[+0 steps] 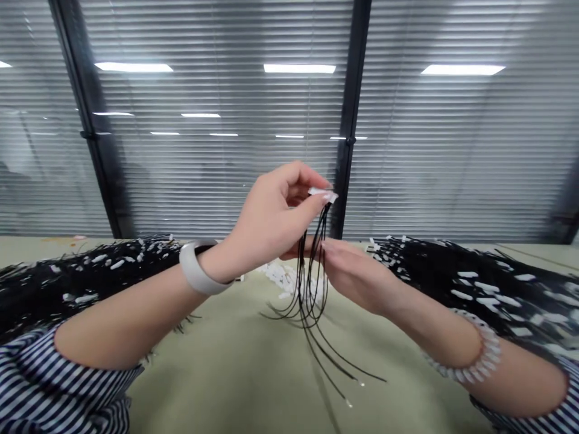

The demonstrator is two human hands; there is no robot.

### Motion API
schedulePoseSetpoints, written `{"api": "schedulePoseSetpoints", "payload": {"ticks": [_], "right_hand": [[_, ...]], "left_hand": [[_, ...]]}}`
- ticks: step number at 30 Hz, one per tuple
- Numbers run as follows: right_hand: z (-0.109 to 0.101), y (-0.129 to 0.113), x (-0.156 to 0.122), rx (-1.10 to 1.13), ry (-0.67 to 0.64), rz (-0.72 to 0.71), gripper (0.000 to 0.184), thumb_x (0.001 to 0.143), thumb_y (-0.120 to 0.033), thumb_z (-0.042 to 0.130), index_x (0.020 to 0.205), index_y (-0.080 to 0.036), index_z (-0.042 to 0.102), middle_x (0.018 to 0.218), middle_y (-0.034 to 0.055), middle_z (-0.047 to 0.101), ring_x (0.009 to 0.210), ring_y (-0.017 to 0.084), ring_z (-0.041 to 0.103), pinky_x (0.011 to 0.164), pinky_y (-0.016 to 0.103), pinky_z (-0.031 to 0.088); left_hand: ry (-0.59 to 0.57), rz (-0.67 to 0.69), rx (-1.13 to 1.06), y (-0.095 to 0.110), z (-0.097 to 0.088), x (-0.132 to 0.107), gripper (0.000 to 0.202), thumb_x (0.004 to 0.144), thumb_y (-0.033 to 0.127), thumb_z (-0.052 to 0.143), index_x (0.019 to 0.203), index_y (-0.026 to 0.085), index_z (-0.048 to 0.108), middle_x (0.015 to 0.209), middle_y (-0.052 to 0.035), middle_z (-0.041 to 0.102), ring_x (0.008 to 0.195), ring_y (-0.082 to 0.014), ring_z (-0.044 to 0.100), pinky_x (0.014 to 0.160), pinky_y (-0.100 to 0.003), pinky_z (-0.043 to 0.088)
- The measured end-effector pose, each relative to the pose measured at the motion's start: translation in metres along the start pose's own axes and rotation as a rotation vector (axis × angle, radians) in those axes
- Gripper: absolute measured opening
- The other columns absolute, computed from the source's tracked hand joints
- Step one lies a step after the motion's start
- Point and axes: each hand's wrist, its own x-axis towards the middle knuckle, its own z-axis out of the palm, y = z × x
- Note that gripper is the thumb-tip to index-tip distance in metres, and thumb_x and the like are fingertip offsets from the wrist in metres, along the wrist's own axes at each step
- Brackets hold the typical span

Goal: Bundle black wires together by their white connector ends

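My left hand [283, 211] is raised over the table, its thumb and fingers pinching a white connector housing [322, 194]. Several thin black wires [312, 283] hang from the housing in loops, and a few loose ends with small bright tips trail down to the right. Just below, my right hand [350, 265] is at the wires, its thumb and fingers closed around the strands from behind and the side. Part of its fingers is hidden behind the wires and my left hand.
White connector housings [283, 278] lie in a pile on the pale green table [217, 374]. Large heaps of black wires with white connectors lie at left [90, 271] and right [452, 271]. Behind the table stands glass with blinds [217, 150] and dark frame posts [350, 120].
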Motion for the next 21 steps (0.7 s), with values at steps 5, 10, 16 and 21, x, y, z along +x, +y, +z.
{"api": "schedulePoseSetpoints", "payload": {"ticks": [5,10,16,21], "right_hand": [[-0.001,-0.014,-0.009,-0.644,0.231,0.080,0.023,0.084,-0.037,0.047,0.076,-0.018,0.060,0.075,0.0013,0.065,0.078,0.016,0.061,0.084,0.037,0.045],[-0.020,-0.020,-0.035,-1.593,0.324,-0.255,0.020,0.083,-0.021,0.044,0.095,-0.020,0.060,0.057,-0.0003,0.056,0.063,0.016,0.057,0.106,0.053,0.013],[-0.002,0.024,-0.085,-2.008,-0.101,-0.412,0.035,0.078,-0.008,0.045,0.110,-0.004,0.057,0.066,0.0074,0.062,0.084,0.023,0.057,0.102,0.053,0.022],[-0.010,0.036,-0.084,-1.504,-0.269,0.062,0.044,0.085,-0.048,0.041,0.113,-0.019,0.057,0.084,0.0054,0.064,0.088,0.020,0.058,0.098,0.053,0.027]], "left_hand": [[-0.040,-0.013,-0.112,0.001,-0.007,-0.003,0.007,0.080,0.026,0.057,0.084,0.020,0.054,0.092,0.0019,0.063,0.096,-0.0158,0.060,0.078,-0.027,0.048],[-0.130,-0.447,-0.490,-0.005,-0.012,-0.035,0.036,0.075,0.042,0.061,0.103,0.022,0.048,0.105,-0.0041,0.059,0.089,-0.0184,0.062,0.076,-0.033,0.051],[-0.471,-1.116,-0.940,-0.013,0.021,-0.106,0.027,0.081,0.036,0.055,0.099,0.018,0.044,0.073,-0.0002,0.060,0.062,-0.0093,0.062,0.059,-0.022,0.049],[-0.593,-1.222,-0.610,-0.033,0.034,-0.142,0.016,0.082,0.026,0.049,0.093,0.015,0.043,0.055,0.0052,0.054,0.046,-0.0057,0.046,0.044,-0.016,0.035]]}}
